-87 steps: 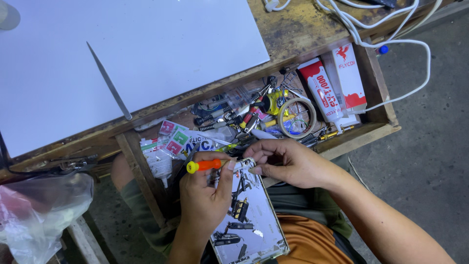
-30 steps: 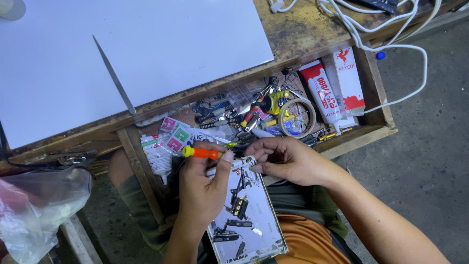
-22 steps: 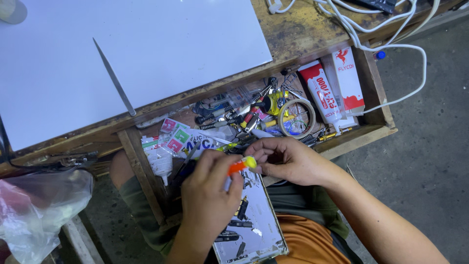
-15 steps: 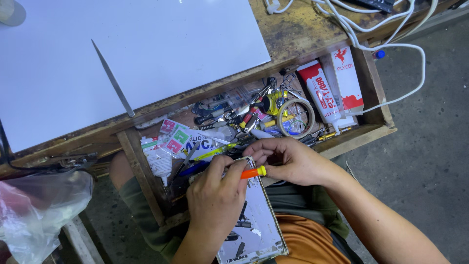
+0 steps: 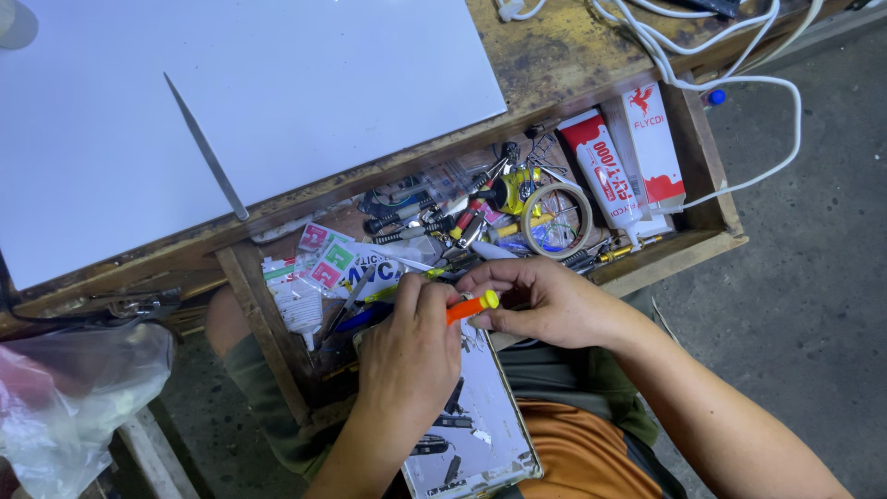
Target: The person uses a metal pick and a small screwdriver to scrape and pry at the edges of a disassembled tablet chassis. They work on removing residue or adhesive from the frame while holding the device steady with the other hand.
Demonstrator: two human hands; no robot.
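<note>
Concrete floor lies grey beyond a worn wooden counter [image 5: 545,55] that carries a big white sheet [image 5: 277,83]; under its edge an open drawer [image 5: 711,245] brims with small tools, a tape roll [image 5: 557,220] and glue tubes. Below the drawer a flat silver device [image 5: 480,416] rests on the person's lap. Left hand [image 5: 407,356] keeps its grip clamped on an orange-handled screwdriver [image 5: 469,306], long axis running left to right, yellow cap toward the right hand [image 5: 545,300], whose fingers are curled together just beside that cap, touching it or nearly so.
</note>
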